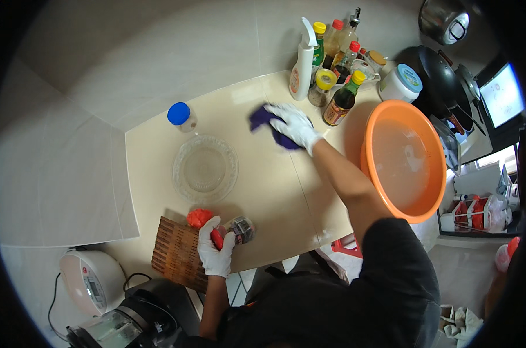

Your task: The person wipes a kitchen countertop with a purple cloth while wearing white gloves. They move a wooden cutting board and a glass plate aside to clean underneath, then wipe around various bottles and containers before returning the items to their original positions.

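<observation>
My right hand (293, 126), in a white glove, presses a dark purple cloth (259, 118) against the beige countertop (271, 182). Part of the cloth is hidden under the palm, and its edge is blurred. My left hand (216, 248), also gloved in white, grips a clear jar (242, 229) with dark contents by its red end. The jar lies tilted near the counter's front edge. Just beyond those fingers is a crumpled red bundle (199, 217); whether I touch it cannot be told. Below it, a slatted wooden mat (176, 250) reaches under my left wrist.
A clear glass plate (204, 169) and a blue-lidded jar (182, 116) stand at the left. Right of my forearm is an orange basin (404, 161) of cloudy water. A white spray bottle (303, 65) and several sauce bottles (341, 104) line the back; a rice cooker (91, 280) sits lower left.
</observation>
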The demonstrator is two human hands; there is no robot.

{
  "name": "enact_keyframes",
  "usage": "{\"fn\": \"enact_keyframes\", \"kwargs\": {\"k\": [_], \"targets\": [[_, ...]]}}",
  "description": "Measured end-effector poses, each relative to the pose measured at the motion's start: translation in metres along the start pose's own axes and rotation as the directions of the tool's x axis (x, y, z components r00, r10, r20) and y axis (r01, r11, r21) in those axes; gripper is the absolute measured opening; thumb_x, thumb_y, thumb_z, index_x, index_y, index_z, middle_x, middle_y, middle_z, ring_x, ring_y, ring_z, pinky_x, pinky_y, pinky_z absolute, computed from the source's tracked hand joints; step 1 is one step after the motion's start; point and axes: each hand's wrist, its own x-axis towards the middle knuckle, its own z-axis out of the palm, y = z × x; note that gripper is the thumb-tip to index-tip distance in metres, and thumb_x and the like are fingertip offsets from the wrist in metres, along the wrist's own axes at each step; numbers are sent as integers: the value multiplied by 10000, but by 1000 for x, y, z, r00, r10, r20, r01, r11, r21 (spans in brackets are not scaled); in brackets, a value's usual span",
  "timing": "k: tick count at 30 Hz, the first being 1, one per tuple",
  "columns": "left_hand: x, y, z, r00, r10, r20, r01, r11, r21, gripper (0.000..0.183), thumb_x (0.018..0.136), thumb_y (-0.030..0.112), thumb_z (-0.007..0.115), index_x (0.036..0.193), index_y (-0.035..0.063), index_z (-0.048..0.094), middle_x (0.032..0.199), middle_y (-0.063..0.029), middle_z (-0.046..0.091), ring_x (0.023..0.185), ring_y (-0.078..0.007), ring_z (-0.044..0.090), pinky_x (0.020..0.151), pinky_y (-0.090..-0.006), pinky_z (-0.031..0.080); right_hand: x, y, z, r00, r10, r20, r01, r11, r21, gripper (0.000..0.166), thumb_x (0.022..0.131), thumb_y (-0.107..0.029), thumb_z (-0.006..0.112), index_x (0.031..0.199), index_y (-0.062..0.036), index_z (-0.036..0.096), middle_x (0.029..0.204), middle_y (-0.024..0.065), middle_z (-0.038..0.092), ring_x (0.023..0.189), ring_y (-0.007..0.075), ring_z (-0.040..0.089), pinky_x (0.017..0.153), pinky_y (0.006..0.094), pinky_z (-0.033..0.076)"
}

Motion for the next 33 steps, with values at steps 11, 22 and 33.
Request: {"fn": "enact_keyframes", "kwargs": {"k": [11,22,33], "targets": [[15,10,11,970,91,-226,-90,996,19,446,757,7,723,1181,1,586,1217,-92,572,1079,-165,541,951,-297,456,-136,-108,42,870,-254,422,398,867,-299,486,886,-360,528,1357,-239,507,1457,97,442,1336,270,411,1081,500,305],[88,34,74,968,252,7,-221,835,503,528,796,288,739,1237,49,572,1228,-155,587,1122,-314,564,995,-389,435,-338,-22,-82,878,-89,470,97,995,7,194,669,-120,650,823,-211,725,1071,12,649,1064,215,567,864,400,433],[234,45,220,931,202,306,-365,429,826,595,791,452,688,1318,217,541,1126,-152,556,1044,-332,572,880,-447,476,-281,-23,-39,942,234,-240,-228,972,55,276,633,-67,631,876,-176,704,1003,85,648,1009,291,585,910,399,479]]}}
